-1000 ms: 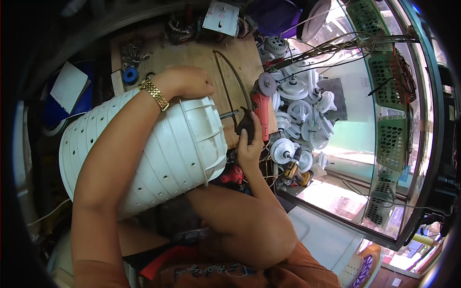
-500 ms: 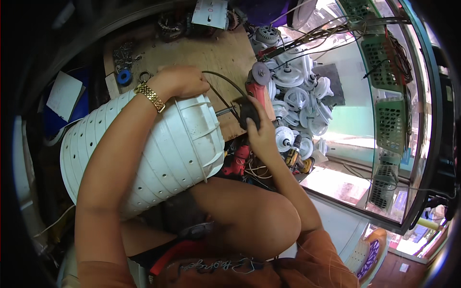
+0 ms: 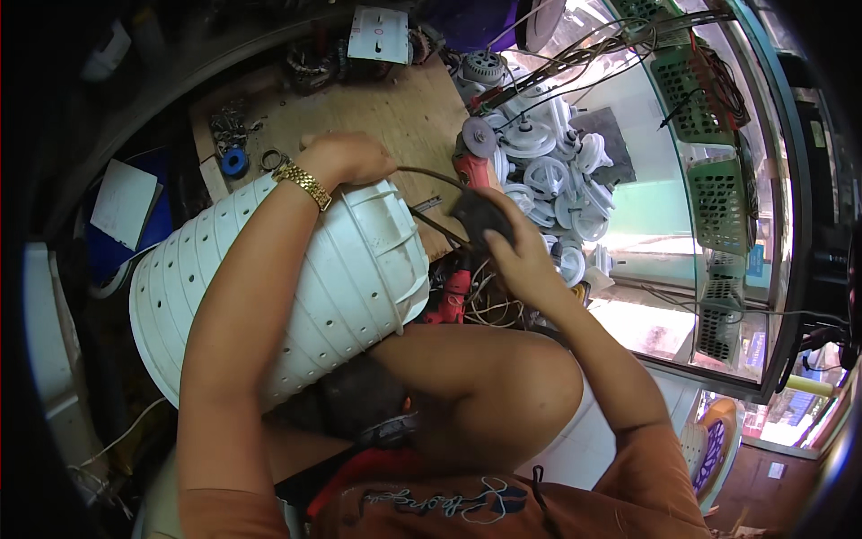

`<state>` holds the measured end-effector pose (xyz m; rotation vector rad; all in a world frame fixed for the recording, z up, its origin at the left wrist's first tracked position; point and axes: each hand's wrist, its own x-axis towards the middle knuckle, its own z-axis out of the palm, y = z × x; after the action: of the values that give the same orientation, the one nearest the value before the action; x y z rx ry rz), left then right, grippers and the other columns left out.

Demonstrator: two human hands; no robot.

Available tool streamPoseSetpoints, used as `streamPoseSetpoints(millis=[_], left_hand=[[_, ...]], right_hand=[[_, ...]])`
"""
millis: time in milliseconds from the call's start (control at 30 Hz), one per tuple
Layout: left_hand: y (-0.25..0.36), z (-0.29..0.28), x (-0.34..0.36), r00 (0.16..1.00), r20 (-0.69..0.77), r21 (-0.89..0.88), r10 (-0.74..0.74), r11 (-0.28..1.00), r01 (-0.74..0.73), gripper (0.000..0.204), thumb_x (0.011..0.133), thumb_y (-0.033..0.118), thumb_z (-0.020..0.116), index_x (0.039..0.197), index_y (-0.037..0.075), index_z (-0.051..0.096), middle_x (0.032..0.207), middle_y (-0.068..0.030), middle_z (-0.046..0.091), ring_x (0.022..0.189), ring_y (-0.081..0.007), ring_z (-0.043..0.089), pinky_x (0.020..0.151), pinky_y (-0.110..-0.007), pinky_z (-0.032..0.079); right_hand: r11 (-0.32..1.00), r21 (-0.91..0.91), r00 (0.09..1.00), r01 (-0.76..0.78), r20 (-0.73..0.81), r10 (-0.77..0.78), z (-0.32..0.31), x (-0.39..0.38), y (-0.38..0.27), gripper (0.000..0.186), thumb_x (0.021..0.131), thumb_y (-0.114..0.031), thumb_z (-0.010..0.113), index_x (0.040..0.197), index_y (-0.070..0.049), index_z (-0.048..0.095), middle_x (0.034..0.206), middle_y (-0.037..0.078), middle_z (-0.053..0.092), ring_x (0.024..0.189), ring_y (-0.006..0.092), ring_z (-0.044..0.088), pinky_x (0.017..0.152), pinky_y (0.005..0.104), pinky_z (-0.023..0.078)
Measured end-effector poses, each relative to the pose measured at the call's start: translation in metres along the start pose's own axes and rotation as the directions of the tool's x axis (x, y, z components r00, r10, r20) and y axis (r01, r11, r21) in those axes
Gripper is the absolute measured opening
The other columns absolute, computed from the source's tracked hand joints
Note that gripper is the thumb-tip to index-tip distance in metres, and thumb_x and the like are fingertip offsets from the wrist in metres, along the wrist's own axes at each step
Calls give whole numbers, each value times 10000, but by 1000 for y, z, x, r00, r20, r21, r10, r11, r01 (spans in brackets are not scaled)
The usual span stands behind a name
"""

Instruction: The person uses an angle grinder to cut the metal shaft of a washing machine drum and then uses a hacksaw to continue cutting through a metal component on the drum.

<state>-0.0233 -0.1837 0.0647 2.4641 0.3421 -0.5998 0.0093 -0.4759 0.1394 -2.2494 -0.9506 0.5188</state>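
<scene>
A white perforated plastic drum (image 3: 229, 269) lies on its side over my lap, a metal shaft (image 3: 431, 203) sticking out of its ribbed end. My left hand (image 3: 355, 160), with a gold watch on the wrist, rests curled at the drum's upper edge; what its fingers hold is hidden. My right hand (image 3: 512, 247) grips a dark blocky piece (image 3: 478, 216) just beyond the shaft. Long, thin dark bands (image 3: 431, 172) run from this piece toward my left hand, above and below the shaft.
Behind is a plywood board (image 3: 368, 108) with small metal parts. A red angle grinder (image 3: 471, 162) lies beside several white plastic wheels (image 3: 548, 180). A red tool (image 3: 453, 296) and tangled wires sit below. Green baskets (image 3: 714, 202) hang along the glass at right.
My right hand has moved rightward with the dark piece, which has turned. The bands' far end has come down to my left hand, which stays at the drum's edge.
</scene>
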Motion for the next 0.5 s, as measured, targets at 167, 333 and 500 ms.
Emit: streamPoseSetpoints(millis=[167, 333, 500], left_hand=[[9, -9, -6, 999, 33, 55, -35, 998, 33, 434, 941, 447, 471, 1234, 278, 741, 1399, -29, 643, 1262, -318, 612, 1018, -634, 374], [19, -7, -20, 998, -55, 81, 13, 997, -9, 395, 914, 407, 498, 1145, 258, 782, 1273, -108, 661, 1246, -337, 600, 1037, -561, 458], [30, -13, -43, 997, -77, 138, -12, 990, 23, 349, 920, 357, 516, 1131, 242, 770, 1246, -97, 637, 1209, -381, 575, 1039, -637, 404]], right_hand=[[999, -29, 996, -23, -90, 20, -82, -80, -57, 517, 953, -5, 523, 1469, 9, 485, 1441, 200, 567, 1345, 289, 549, 1139, 391, 394], [990, 134, 895, -35, -437, 91, -53, -44, -6, 442, 981, -84, 619, 1397, 19, 512, 1126, 112, 648, 908, 153, 624, 804, 297, 495], [938, 348, 870, 2, -462, 170, -1, -51, 61, 308, 923, -60, 711, 1200, 10, 596, 984, 33, 636, 784, 90, 565, 689, 255, 463]])
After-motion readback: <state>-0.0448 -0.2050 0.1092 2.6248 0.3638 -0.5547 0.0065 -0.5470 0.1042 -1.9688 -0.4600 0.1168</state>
